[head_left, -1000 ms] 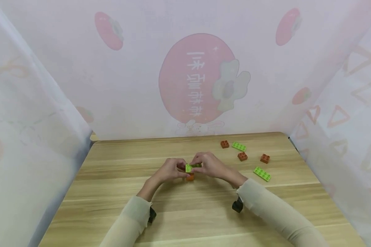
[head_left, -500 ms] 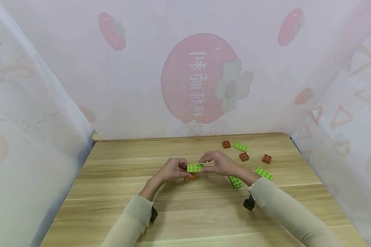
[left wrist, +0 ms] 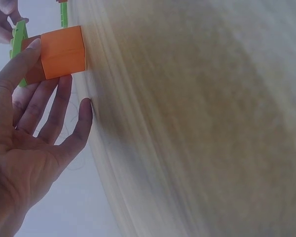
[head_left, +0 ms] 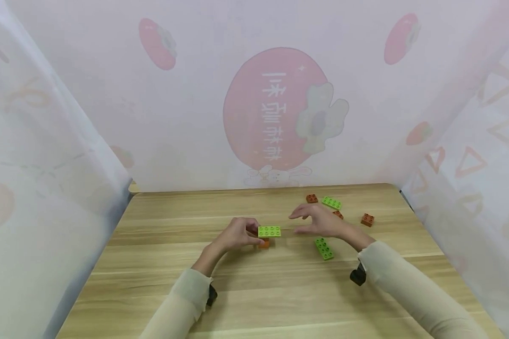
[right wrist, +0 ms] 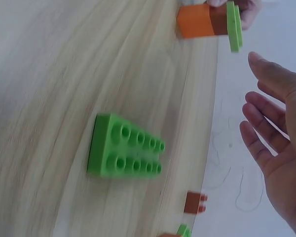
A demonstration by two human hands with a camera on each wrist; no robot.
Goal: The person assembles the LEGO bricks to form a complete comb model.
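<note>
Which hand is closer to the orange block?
Left. The left hand grips the stack with the orange block at its bottom; the right hand hovers apart, off to the right.

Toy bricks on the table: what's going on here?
A person's left hand grips a stack: orange block at the bottom, brown brick above, light-green plate on top. The open right hand is beside it, apart and holding nothing. A loose green brick lies on the table, with other bricks beyond.
</note>
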